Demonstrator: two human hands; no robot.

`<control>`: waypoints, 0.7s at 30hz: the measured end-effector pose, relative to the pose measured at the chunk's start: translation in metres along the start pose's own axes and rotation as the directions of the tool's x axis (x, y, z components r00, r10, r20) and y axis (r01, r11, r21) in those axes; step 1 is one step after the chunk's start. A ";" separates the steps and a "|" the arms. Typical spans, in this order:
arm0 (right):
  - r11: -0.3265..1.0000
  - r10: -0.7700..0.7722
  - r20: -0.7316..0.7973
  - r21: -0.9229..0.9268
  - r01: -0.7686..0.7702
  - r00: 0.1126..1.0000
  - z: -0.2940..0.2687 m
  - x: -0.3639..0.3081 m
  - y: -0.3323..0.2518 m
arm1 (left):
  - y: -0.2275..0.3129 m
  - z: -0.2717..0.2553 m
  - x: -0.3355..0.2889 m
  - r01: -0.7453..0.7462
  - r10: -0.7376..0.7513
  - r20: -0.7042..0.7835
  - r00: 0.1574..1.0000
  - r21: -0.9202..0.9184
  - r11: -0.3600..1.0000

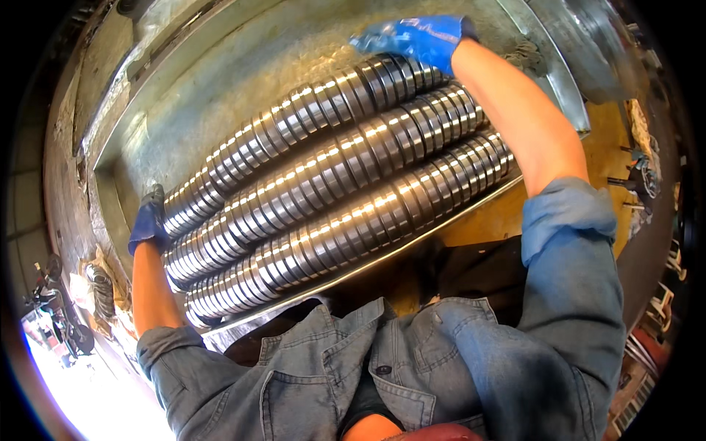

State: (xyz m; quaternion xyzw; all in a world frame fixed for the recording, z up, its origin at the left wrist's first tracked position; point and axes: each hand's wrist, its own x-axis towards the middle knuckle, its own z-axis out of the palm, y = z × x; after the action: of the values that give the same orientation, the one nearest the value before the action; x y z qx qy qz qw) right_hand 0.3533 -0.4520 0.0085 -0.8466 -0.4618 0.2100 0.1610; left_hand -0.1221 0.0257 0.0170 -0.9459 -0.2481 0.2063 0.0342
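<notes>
Three long rows of shiny steel rings point(316, 165), set side by side on edge, lie slanting across a metal tray point(243, 55). My left hand point(149, 224), in a dark blue glove, is at the left end of the farthest row, its stretched fingers against or close to the end ring. My right hand point(419, 40), in a brighter blue glove that looks wet, reaches over the right end of that same row. Its fingers are stretched out to the left, with nothing seen in them. The palm's contact with the rings is hidden.
The tray's raised near rim point(382, 253) runs along the closest row. A crumpled rag point(523, 55) lies toward the tray's far right. Left of the tray, a wrapped bundle point(98, 287) rests by my forearm. Rods and cloth point(641, 176) stand at the right.
</notes>
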 end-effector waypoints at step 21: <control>0.851 0.407 0.055 0.339 -0.401 0.912 0.002 -0.198 0.085 | 0.025 0.012 0.013 0.247 -0.259 0.127 0.957 -0.827 0.506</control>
State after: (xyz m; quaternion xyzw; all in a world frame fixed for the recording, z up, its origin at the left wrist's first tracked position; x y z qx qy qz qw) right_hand 0.3169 -0.6646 0.0081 -0.8854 -0.2286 0.3082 0.2624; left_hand -0.1056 0.0093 -0.0033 -0.8022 -0.4509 0.0500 -0.3882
